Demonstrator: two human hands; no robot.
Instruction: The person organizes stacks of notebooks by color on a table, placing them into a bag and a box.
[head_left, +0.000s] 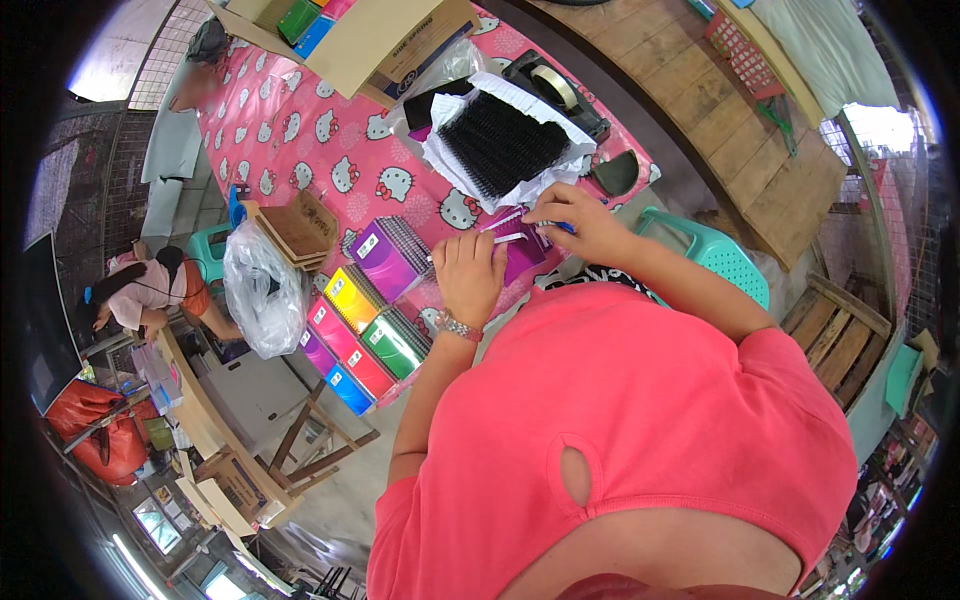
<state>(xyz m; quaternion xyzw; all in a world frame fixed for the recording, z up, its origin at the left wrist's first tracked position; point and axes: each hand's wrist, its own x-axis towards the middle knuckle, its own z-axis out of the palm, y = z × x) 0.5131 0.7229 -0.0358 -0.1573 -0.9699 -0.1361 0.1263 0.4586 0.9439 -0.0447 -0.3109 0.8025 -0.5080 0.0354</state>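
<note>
A purple notebook (522, 262) lies at the near edge of the pink-patterned table, with white page edges showing along its top. My left hand (468, 272) is closed at its left side, fingers against a white edge. Over its upper right, my right hand (585, 226) has its fingers closed around a small blue object (563, 227), mostly hidden by the fingers. Just beyond lies a pile of black spiral binding coils (505, 145) on crumpled white paper (440, 158).
Stacks of colourful spiral notebooks (360, 300) stand left of my left hand. Farther off are a tape dispenser (555, 90) and a cardboard box (400, 55). A green stool (715, 265) stands right of the table. A person (150, 285) bends over at far left, near a clear plastic bag (265, 290).
</note>
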